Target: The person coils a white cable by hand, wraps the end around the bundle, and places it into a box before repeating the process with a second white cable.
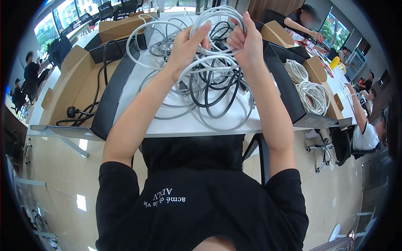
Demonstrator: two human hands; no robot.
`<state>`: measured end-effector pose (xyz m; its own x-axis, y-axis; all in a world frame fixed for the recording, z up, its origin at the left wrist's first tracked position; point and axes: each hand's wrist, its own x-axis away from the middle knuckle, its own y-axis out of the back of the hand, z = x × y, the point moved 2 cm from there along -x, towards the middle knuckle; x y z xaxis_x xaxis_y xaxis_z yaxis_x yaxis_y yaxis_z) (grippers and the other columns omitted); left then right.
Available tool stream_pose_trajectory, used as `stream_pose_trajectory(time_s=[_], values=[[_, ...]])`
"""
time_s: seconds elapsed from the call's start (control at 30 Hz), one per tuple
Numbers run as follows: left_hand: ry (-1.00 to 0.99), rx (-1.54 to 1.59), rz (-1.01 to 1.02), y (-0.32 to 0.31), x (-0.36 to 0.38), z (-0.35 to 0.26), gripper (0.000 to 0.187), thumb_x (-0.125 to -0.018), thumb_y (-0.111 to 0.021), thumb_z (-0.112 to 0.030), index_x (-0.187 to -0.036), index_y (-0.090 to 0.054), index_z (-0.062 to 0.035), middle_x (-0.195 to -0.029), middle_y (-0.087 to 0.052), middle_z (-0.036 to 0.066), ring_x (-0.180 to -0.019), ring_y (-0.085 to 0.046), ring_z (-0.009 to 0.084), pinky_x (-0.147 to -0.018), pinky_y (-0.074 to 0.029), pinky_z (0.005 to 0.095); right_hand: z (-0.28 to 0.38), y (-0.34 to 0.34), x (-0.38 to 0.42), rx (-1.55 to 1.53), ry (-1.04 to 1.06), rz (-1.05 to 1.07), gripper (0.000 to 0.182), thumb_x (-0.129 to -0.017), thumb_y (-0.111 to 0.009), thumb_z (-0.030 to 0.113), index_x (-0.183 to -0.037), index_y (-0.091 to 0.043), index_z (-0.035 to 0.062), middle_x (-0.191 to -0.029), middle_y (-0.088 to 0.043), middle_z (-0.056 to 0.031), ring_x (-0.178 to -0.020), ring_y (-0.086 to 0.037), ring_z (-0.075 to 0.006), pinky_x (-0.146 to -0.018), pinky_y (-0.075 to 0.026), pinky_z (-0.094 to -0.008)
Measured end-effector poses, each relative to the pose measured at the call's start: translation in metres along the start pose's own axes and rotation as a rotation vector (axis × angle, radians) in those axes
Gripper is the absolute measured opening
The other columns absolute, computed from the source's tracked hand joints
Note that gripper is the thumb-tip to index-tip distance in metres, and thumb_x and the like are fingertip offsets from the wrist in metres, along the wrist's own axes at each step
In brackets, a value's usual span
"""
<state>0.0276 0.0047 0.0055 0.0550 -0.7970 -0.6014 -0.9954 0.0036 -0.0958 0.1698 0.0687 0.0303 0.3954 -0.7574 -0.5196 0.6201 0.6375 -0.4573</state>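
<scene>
My left hand [187,47] and my right hand [247,43] are raised over the table, closed around a looped white cable [218,13]. Its loops arch between the two hands, with the left thumb lying along them. Below and behind my hands spreads a tangle of grey-white cables [161,44] and black cables [211,100]. Some of the heap is hidden by my hands and forearms, so I cannot trace where the held cable ends.
To the left, an open cardboard box [79,90] holds a black power cord [99,83] with a plug. Coiled white cables [312,94] lie in another box [289,90] at right. The white table [138,121] ends near my body. Other people sit farther off.
</scene>
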Motion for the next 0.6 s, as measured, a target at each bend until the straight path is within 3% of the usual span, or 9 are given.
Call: stream_pose_trajectory(time_s=[0.1,0.2,0.23,0.33,0.37,0.47,0.5,0.6], values=[[-0.045,0.042,0.042,0.000,-0.002,0.008,0.044,-0.082,-0.054,-0.048,-0.087,-0.049,-0.0048,-0.073,-0.056,0.005,-0.073,-0.054,0.0130,-0.071,-0.044,0.0256,-0.007,0.002,0.000,-0.118,-0.020,-0.126,0.036,-0.090,-0.045,0.032,-0.086,-0.055,-0.0027,-0.048,-0.027,0.0039,-0.041,-0.020,-0.0063,-0.041,-0.020,-0.0230],[-0.036,0.346,0.090,-0.009,0.001,0.021,0.043,-0.084,-0.055,-0.044,-0.096,-0.047,-0.0040,-0.080,-0.059,0.007,-0.080,-0.055,0.0136,-0.076,-0.044,0.0284,-0.011,0.004,0.001,-0.174,-0.036,-0.177,0.033,-0.090,-0.046,0.029,-0.088,-0.053,-0.0027,-0.050,-0.028,0.0035,-0.043,-0.021,-0.0064,-0.042,-0.021,-0.0226],[-0.080,0.281,0.111,-0.010,0.002,0.022,0.041,-0.084,-0.055,-0.040,-0.099,-0.046,-0.0036,-0.082,-0.060,0.007,-0.082,-0.054,0.0128,-0.079,-0.042,0.0292,-0.012,0.005,0.001,-0.190,-0.043,-0.188,0.032,-0.091,-0.045,0.029,-0.088,-0.053,-0.0027,-0.051,-0.029,0.0033,-0.043,-0.022,-0.0064,-0.043,-0.021,-0.0224],[-0.055,0.114,0.094,-0.017,0.005,0.022,0.040,-0.084,-0.056,-0.040,-0.096,-0.047,-0.0032,-0.081,-0.060,0.008,-0.082,-0.054,0.0122,-0.083,-0.042,0.0293,-0.015,0.007,0.000,-0.218,-0.027,-0.206,0.030,-0.091,-0.044,0.026,-0.088,-0.052,-0.0027,-0.054,-0.033,0.0020,-0.046,-0.025,-0.0070,-0.045,-0.025,-0.0227],[-0.084,0.080,0.109,-0.019,0.007,0.018,0.037,-0.086,-0.053,-0.041,-0.086,-0.050,-0.0039,-0.074,-0.058,0.006,-0.081,-0.053,0.0114,-0.081,-0.043,0.0294,-0.017,0.007,0.000,-0.225,-0.016,-0.209,0.029,-0.091,-0.043,0.025,-0.088,-0.052,-0.0027,-0.056,-0.035,0.0015,-0.047,-0.026,-0.0073,-0.046,-0.026,-0.0229],[-0.031,0.253,0.081,-0.015,0.009,0.020,0.036,-0.089,-0.048,-0.039,-0.074,-0.049,-0.0062,-0.066,-0.052,0.002,-0.077,-0.051,0.0111,-0.074,-0.043,0.0302,-0.027,0.006,-0.002,-0.223,-0.026,-0.141,0.026,-0.091,-0.042,0.020,-0.090,-0.052,-0.0039,-0.061,-0.040,-0.0002,-0.050,-0.031,-0.0085,-0.050,-0.031,-0.0245],[-0.062,0.290,0.051,-0.018,0.010,0.013,0.038,-0.090,-0.045,-0.039,-0.067,-0.045,-0.0082,-0.060,-0.044,0.000,-0.069,-0.048,0.0120,-0.067,-0.042,0.0296,-0.029,0.005,-0.003,-0.234,-0.026,-0.114,0.023,-0.090,-0.042,0.015,-0.094,-0.053,-0.0054,-0.066,-0.044,-0.0021,-0.053,-0.036,-0.0096,-0.053,-0.035,-0.0261],[-0.012,0.371,0.012,-0.014,0.007,0.000,0.039,-0.091,-0.044,-0.040,-0.067,-0.043,-0.0089,-0.058,-0.041,-0.001,-0.063,-0.045,0.0131,-0.065,-0.042,0.0285,-0.025,0.000,-0.002,-0.130,0.036,-0.088,0.026,-0.089,-0.043,0.016,-0.096,-0.053,-0.0063,-0.069,-0.047,-0.0037,-0.058,-0.041,-0.0101,-0.057,-0.038,-0.0264]])
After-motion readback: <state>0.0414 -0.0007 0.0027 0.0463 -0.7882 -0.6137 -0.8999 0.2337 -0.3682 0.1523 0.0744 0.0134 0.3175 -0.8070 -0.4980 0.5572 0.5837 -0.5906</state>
